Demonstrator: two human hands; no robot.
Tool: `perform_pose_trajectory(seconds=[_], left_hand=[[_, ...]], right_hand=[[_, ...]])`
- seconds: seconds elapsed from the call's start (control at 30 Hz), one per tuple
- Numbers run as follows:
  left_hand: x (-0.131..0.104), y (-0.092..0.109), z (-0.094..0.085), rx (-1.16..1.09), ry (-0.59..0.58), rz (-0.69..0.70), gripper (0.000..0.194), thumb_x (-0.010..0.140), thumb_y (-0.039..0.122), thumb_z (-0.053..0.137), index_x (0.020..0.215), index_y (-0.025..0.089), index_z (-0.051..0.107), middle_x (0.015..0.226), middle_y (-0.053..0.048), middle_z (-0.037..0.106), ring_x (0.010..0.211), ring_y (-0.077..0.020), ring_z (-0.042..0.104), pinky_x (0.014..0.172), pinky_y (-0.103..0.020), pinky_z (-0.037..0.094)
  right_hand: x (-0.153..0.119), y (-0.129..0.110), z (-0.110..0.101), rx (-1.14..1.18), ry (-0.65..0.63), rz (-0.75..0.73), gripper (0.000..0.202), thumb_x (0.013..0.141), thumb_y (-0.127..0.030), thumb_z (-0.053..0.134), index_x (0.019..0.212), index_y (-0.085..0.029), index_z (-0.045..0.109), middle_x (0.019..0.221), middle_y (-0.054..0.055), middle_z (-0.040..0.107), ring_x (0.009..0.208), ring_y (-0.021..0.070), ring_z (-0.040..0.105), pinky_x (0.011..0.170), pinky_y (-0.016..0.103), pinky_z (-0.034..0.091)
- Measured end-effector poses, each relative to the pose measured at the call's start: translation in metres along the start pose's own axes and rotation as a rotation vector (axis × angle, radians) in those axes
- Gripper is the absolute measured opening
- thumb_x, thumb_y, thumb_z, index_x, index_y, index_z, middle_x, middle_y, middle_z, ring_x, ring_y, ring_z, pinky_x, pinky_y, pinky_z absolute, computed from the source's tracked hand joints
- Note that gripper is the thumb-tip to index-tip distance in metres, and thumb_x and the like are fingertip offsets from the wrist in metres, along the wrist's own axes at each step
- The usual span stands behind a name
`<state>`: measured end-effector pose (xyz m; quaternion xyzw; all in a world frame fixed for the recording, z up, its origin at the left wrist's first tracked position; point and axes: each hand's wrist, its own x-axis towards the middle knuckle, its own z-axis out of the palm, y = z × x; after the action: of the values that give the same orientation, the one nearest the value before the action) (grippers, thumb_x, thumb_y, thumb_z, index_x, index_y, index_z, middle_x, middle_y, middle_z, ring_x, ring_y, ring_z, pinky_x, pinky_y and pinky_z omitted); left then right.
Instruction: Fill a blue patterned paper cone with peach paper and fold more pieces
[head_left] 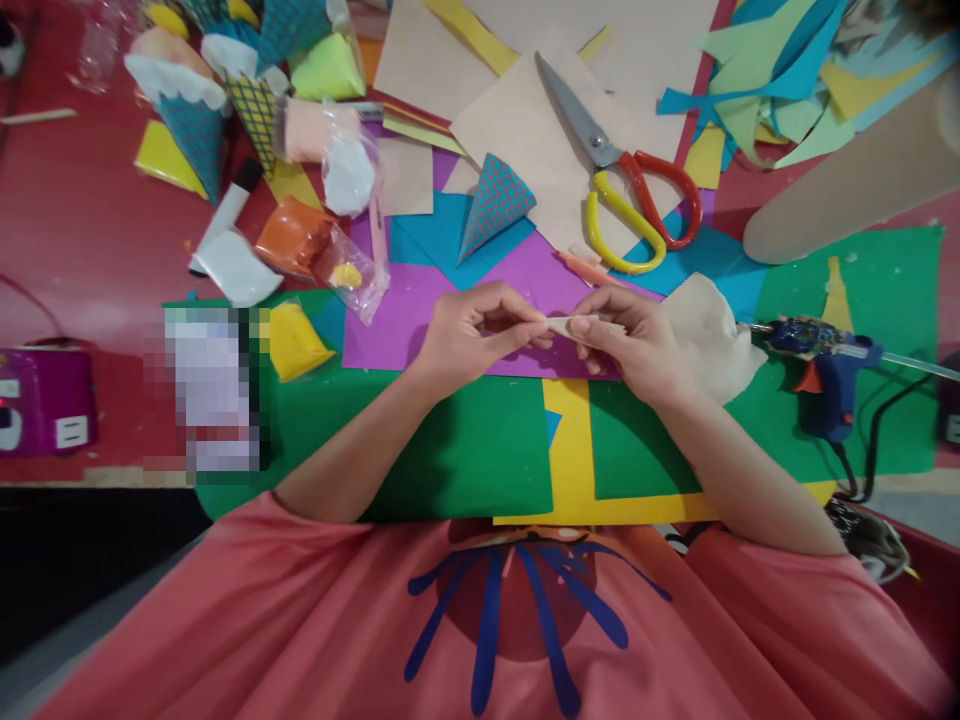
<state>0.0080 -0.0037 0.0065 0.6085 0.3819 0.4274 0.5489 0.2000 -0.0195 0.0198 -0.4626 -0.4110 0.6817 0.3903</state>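
Between my two hands is a small rolled piece of pale paper [564, 325], narrow and cone-like. My left hand [480, 330] pinches its tip with thumb and forefinger. The fingers of my right hand [626, 335] are closed around its wider end. Just above lies a blue paper cone [496, 205] with a reddish grid. A crumpled pale sheet [712, 335] rests right of my right hand. Scissors [600, 150] with one red and one yellow handle lie partly open on pale paper above. Beneath my hands is a purple sheet [390, 340].
A blue glue gun [829, 390] with its cable lies at right, below a pale cylinder [847, 180]. Finished-looking cones [191, 130] and bagged clay [296, 235] crowd the upper left. Paper scraps [787, 90] pile up at upper right. Green sheets [450, 450] cover the near table.
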Motion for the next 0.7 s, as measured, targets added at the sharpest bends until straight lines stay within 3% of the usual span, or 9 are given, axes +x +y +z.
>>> perform_pose_trajectory(seconds=[0.2, 0.37, 0.43, 0.53, 0.57, 0.63, 0.7], left_hand=[[0.006, 0.002, -0.006, -0.023, 0.005, -0.104, 0.027, 0.082, 0.042, 0.07, 0.084, 0.017, 0.062, 0.076, 0.0, 0.074, 0.069, -0.0158, 0.075, 0.067, -0.028, 0.063], [0.009, 0.001, -0.011, 0.044, -0.023, -0.133, 0.026, 0.084, 0.041, 0.067, 0.086, 0.016, 0.061, 0.077, -0.002, 0.073, 0.072, -0.0155, 0.073, 0.068, -0.029, 0.061], [0.011, -0.002, -0.016, 0.119, 0.037, -0.072, 0.023, 0.086, 0.04, 0.066, 0.086, 0.018, 0.062, 0.08, -0.003, 0.072, 0.075, -0.0147, 0.072, 0.071, -0.029, 0.06], [0.017, -0.01, -0.029, 0.259, 0.321, 0.135, 0.019, 0.09, 0.043, 0.06, 0.094, 0.025, 0.064, 0.099, -0.003, 0.072, 0.093, -0.0149, 0.07, 0.087, -0.032, 0.057], [0.019, -0.014, -0.034, 0.318, 0.362, 0.158, 0.02, 0.091, 0.044, 0.059, 0.1, 0.027, 0.063, 0.111, -0.002, 0.07, 0.105, -0.0165, 0.066, 0.096, -0.034, 0.054], [0.023, -0.023, -0.044, 0.452, 0.352, 0.181, 0.03, 0.089, 0.045, 0.061, 0.115, 0.03, 0.06, 0.131, 0.001, 0.062, 0.126, -0.0202, 0.055, 0.11, -0.039, 0.045], [0.026, -0.035, -0.05, 0.582, 0.265, 0.234, 0.046, 0.086, 0.045, 0.066, 0.128, 0.031, 0.054, 0.142, 0.002, 0.054, 0.138, -0.0235, 0.044, 0.119, -0.044, 0.034]], right_hand=[[0.001, 0.001, -0.004, 0.001, -0.005, -0.057, 0.027, 0.076, -0.04, 0.077, 0.087, -0.017, 0.067, 0.065, -0.004, 0.067, 0.05, 0.0054, 0.061, 0.048, 0.017, 0.05], [0.003, 0.0, -0.005, -0.115, 0.053, -0.1, 0.032, 0.075, -0.045, 0.076, 0.085, -0.018, 0.062, 0.06, -0.004, 0.065, 0.051, 0.0082, 0.062, 0.052, 0.021, 0.054], [0.003, 0.0, -0.006, -0.165, 0.086, -0.142, 0.031, 0.076, -0.045, 0.076, 0.083, -0.019, 0.06, 0.059, -0.005, 0.065, 0.051, 0.0089, 0.063, 0.052, 0.022, 0.054], [0.003, -0.001, -0.008, -0.189, 0.129, -0.207, 0.029, 0.075, -0.043, 0.077, 0.082, -0.021, 0.061, 0.06, -0.005, 0.064, 0.05, 0.0084, 0.062, 0.051, 0.022, 0.053], [0.003, -0.001, -0.009, -0.189, 0.143, -0.224, 0.027, 0.075, -0.043, 0.077, 0.082, -0.021, 0.062, 0.06, -0.006, 0.064, 0.049, 0.0079, 0.062, 0.051, 0.022, 0.052], [0.003, 0.0, -0.011, -0.195, 0.168, -0.252, 0.025, 0.076, -0.042, 0.077, 0.082, -0.022, 0.063, 0.063, -0.006, 0.065, 0.049, 0.0074, 0.061, 0.05, 0.022, 0.052], [0.003, 0.001, -0.012, -0.208, 0.184, -0.269, 0.024, 0.077, -0.043, 0.076, 0.084, -0.023, 0.064, 0.065, -0.005, 0.066, 0.049, 0.0074, 0.061, 0.049, 0.022, 0.052]])
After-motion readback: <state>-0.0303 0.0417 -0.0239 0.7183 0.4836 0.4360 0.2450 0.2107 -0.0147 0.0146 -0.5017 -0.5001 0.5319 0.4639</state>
